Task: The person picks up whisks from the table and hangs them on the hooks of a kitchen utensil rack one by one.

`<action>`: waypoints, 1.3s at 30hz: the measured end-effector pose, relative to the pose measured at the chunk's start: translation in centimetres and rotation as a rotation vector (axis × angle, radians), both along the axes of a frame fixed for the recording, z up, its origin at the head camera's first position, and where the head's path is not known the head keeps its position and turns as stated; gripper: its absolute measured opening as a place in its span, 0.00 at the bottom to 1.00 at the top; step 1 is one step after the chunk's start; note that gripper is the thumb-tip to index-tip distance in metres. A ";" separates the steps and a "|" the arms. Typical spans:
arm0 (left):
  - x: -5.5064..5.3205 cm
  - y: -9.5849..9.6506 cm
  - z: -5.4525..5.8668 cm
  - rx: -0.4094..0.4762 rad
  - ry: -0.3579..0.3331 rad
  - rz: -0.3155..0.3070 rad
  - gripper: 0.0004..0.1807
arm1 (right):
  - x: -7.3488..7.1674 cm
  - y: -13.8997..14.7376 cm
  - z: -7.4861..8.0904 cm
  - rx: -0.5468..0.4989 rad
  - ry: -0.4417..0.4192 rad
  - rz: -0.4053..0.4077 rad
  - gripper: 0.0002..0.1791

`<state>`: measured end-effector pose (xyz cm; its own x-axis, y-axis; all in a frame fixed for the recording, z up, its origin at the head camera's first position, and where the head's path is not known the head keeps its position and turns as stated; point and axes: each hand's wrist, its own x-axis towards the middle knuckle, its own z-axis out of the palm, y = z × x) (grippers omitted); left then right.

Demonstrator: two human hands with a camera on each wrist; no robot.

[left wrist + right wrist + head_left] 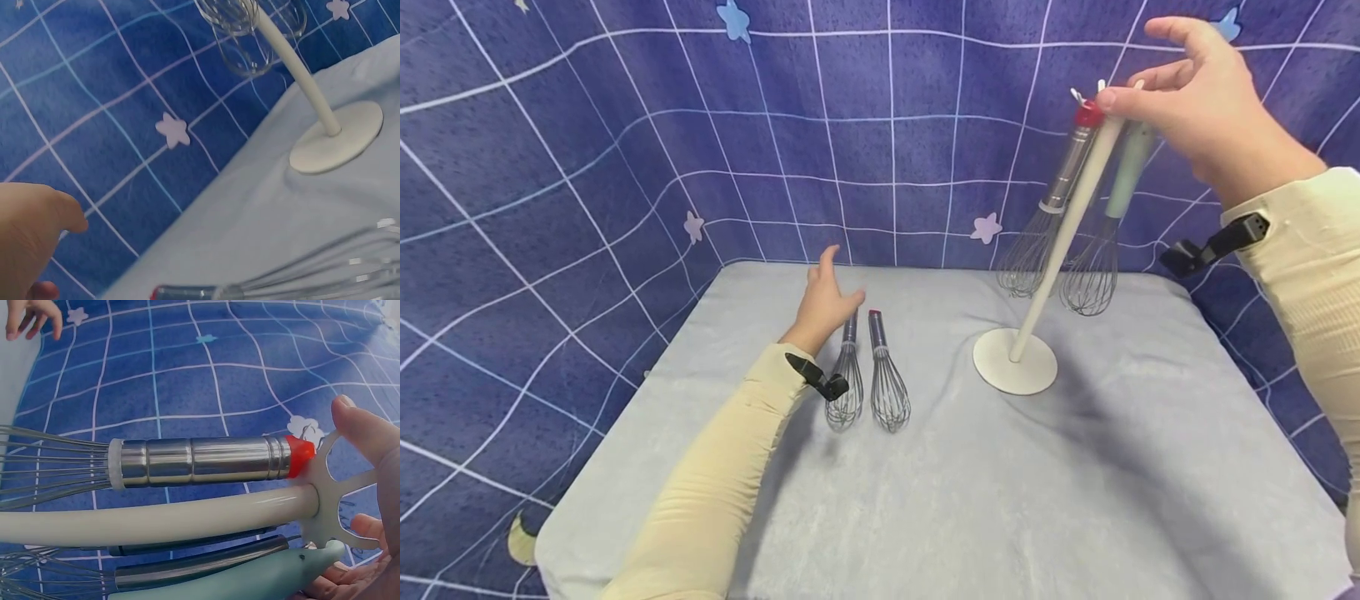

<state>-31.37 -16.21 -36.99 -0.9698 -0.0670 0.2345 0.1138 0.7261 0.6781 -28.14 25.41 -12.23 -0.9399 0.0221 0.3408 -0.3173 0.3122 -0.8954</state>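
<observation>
My left hand [822,307] is over the handle end of a wire whisk [845,392], fingers extended and thumb spread, with nothing in its grasp. The hand overlaps that handle's tip in the head view. Beside it on the table lies a second whisk [889,392] with a red end cap. My right hand [1206,104] is at the top of a cream whisk stand [1067,225], its thumb and fingers around the hooked head while the index finger points away. Hanging there are a steel-handled whisk with a red cap [206,461], a mint-handled whisk [250,578] and a dark-handled one [200,562].
The stand's round base [1015,379] rests on a table with a pale grey cloth [925,508]. A blue curtain [850,150] with a white grid and stars surrounds the table's back and sides, right behind the hanging whisks.
</observation>
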 end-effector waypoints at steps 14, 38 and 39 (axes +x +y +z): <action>-0.2 -1.0 -3.7 -0.052 -0.154 0.014 0.52 | 0.5 0.2 -0.5 0.093 0.050 0.110 0.44; 0.0 -1.0 -6.4 -0.071 -0.247 0.005 0.56 | -1.6 2.2 -1.6 -0.138 0.078 0.409 0.47; 0.0 -1.0 -6.5 -0.073 -0.247 0.008 0.56 | -1.6 2.1 -1.6 -0.139 0.077 0.405 0.48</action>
